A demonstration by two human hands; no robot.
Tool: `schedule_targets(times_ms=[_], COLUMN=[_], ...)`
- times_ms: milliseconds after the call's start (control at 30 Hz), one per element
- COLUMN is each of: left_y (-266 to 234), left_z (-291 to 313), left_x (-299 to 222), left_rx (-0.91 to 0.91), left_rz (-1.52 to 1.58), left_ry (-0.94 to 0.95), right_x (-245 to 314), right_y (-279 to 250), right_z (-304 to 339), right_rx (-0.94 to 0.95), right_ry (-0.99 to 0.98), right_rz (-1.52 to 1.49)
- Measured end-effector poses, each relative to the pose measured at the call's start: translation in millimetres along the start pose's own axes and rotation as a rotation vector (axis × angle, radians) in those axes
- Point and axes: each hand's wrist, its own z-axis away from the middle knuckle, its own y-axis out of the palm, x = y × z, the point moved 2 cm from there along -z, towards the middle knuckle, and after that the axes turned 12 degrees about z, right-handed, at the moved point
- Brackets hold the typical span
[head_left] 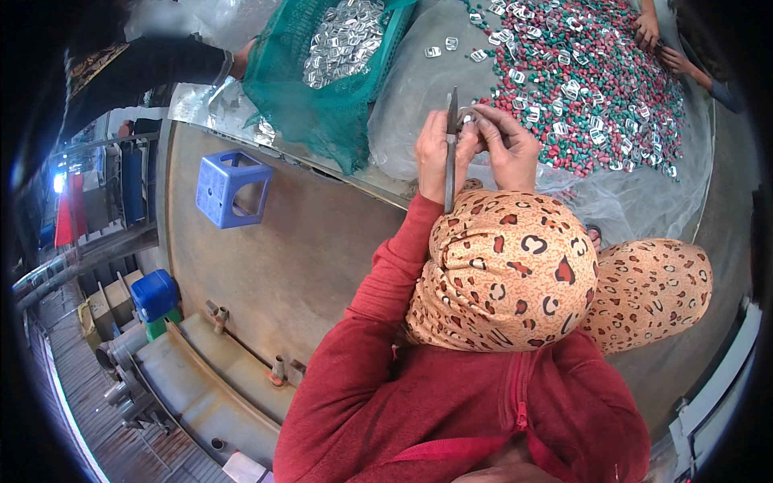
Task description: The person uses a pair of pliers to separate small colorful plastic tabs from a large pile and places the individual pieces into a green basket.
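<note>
My left hand [433, 157] is wrapped round a long flat metal file [452, 153], which stands nearly upright in front of my chest. Close beside it on the right, my right hand [511, 149] has thumb and fingertips pinched together. Between the fingertips of both hands shows a small silvery piece [469, 118]; its kind is too small to tell. Just beyond my hands spreads a heap of small red and green pellets [555, 88], with many silvery buckle-like metal pieces [596, 122] scattered through it. My knees, in leopard-print cloth, are below the hands.
A green basket [386, 60] draped with green netting [274, 72] holds more silvery pieces. Another person's arm [161, 60] reaches to it from the left. Other people's hands [646, 30] touch the heap's far right. A blue stool [229, 189] stands at left, clear plastic sheeting [644, 201] underneath the heap.
</note>
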Motion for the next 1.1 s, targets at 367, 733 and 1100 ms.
schedule_targets(times_ms=[367, 733, 1100], left_y=[-2.1, -9.0, -0.7], left_z=[7.2, -2.3, -1.2], left_x=[22.4, 5.5, 7.8], left_rx=[-0.048, 0.160, 0.021], left_rz=[0.339, 0.254, 0.243], left_ry=[-0.136, -0.012, -0.158], right_x=[12.7, 0.7, -23.6], right_y=[3.0, -8.7, -6.4], right_z=[3.3, -4.3, -0.5], right_rx=[0.208, 0.157, 0.340], right_ry=[0.021, 0.054, 0.401], right_rz=[-0.033, -0.173, -0.770])
